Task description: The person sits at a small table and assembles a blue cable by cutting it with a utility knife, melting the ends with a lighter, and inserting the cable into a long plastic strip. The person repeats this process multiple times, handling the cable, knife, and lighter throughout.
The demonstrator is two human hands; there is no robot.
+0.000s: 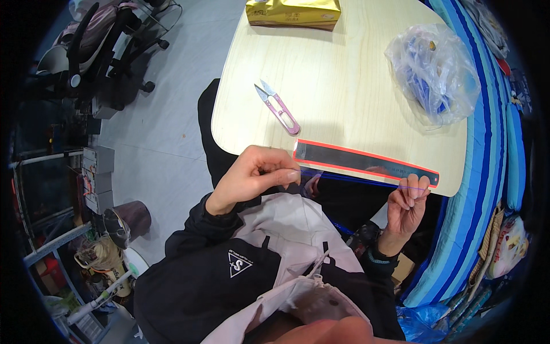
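- Head view: blue thread (349, 177) drawn out in near-parallel strands between the two hands, just on the wearer's side of the ruler (366, 161); line slants slightly, right end nearer the wearer.
- Left hand (250, 173): grip pinched, thumb against curled forefinger, grasping the thread; hand near the ruler's left end.
- Right hand (405, 207): grip closed around the thread, fingers curled, strands crossing the fingers; fingertips beside the ruler's right end, contact with it cannot be told.
- Ruler: dark, red-bordered, lying along the near edge of the bench (338, 74); its right end slants toward the wearer.
- Snips (279, 109): pinkish-purple handle, blades apart, pointing away to the left; lying beyond the ruler's left end, untouched.
- Clear plastic bag (424, 74): blue contents, right side of bench; yellow package (294, 12) at the far side, well apart from both hands.
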